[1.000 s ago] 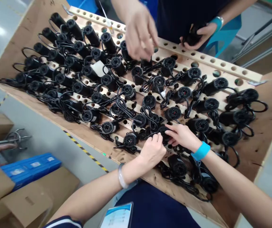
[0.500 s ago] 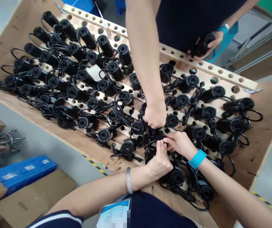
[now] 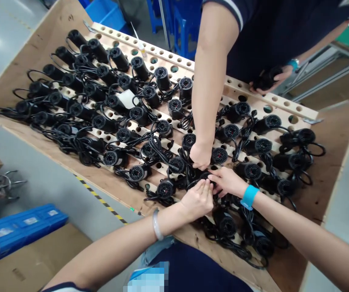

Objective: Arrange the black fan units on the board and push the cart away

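Note:
My left hand (image 3: 199, 198), with a pale bangle at the wrist, has its fingertips pinched together at the rim of a black cylindrical unit (image 3: 204, 176). My right hand (image 3: 227, 180), wearing a blue wristband, grips the same unit from the other side. Most of that unit is hidden by the hands. Just above it, a co-worker's closed fist (image 3: 201, 155) reaches down among black cables; what it holds is hidden. Beside my fingers stand similar units with vented round ends, such as a unit with red inside (image 3: 219, 155) and a vented unit (image 3: 165, 189).
A wooden crate (image 3: 92, 178) holds rows of black units and coiled cables on drilled wooden strips (image 3: 284, 102). A white piece (image 3: 127, 99) and a small nozzle bottle (image 3: 141, 48) lie among them. The co-worker's other hand (image 3: 279, 77) holds another unit. Cardboard boxes (image 3: 37, 263) stand at lower left.
The view has shifted a little. My hands stay at the same unit, the left fingers closer around it. The co-worker's fist remains just above; their other hand has lowered with its unit.

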The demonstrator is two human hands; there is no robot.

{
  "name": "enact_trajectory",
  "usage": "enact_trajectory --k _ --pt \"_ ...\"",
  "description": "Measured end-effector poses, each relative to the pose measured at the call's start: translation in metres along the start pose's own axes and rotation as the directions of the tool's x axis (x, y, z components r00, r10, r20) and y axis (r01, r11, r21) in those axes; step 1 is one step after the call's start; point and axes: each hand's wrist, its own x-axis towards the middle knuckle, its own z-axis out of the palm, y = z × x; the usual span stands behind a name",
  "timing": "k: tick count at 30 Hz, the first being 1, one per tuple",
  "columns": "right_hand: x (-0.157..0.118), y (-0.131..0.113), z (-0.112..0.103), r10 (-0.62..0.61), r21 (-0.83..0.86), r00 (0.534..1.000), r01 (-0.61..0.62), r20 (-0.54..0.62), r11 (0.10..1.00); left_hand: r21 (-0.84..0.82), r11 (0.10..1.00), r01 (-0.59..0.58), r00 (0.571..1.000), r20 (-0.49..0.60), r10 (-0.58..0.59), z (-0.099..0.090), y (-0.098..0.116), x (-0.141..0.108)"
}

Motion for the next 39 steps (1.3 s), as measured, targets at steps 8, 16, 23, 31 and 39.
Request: enact_trajectory --k 8,16,23,31,39 --pt "0.001 0.008 0.003 -0.111 -0.072 0.991 0.106 -0.071 0.992 -0.006 1.0 -0.007 0.999 0.044 0.008 -0.002 -0.002 0.005" --pt "-0.004 0.013 -0.004 -0.038 0.188 0.99 0.013 0.134 0.982 -0.296 0.797 0.526 0.841 0.324 -0.434 -0.045 -0.039 0.005" --pt "-0.001 0.021 0.002 -0.079 0.158 0.992 0.063 0.097 0.985 -0.374 0.712 0.594 0.686 0.698 -0.205 -0.027 -0.078 0.054" --pt "-0.001 0.03 0.012 -0.025 0.328 0.998 0.003 0.062 0.945 -0.388 0.339 0.857 0.425 0.904 -0.039 -0.013 -0.094 0.073" --pt "0.009 0.037 0.018 -0.092 0.266 0.996 0.086 0.008 0.96 -0.342 0.348 0.873 0.403 0.907 -0.119 -0.012 -0.09 0.078"
